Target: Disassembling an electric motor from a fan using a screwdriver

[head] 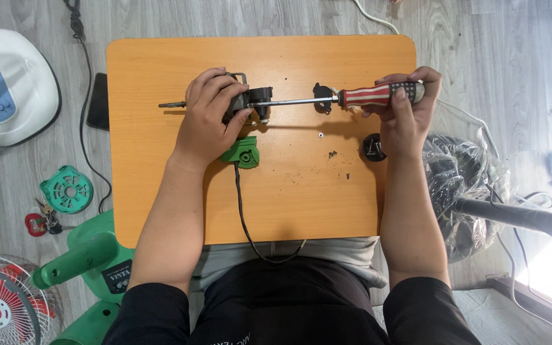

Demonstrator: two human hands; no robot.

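My left hand [209,115] was wrapped around a small dark fan motor [253,102], holding it down on the orange desk [161,191] at about ten o'clock from the desk's middle. A thin metal shaft [172,104] stuck out of the motor toward nine o'clock, past my knuckles. My right hand [407,108] was closed around the red, white and blue striped handle of a screwdriver [378,94], up at two o'clock. Its long steel shank ran flat across the desk toward nine o'clock, and its tip met the motor's housing just beside my left thumb.

A green plastic part [243,153] lay touching the heel of my left hand, at six o'clock from the motor, and a black cord [244,217] ran from it toward me and off the desk's near edge. A small black bracket [322,97] sat under the shank, near the handle. A round black cap [372,147] lay just beside my right wrist, with a loose screw [321,135] and some dark crumbs [333,154] between it and the green part.

On the floor at nine o'clock stood a white fan base [11,89]; nearer me lay a green grille piece [67,189], some keys [43,220], a green fan body [94,259] and a red-bladed fan [1,306]. At three o'clock lay a clear plastic bag [461,179].
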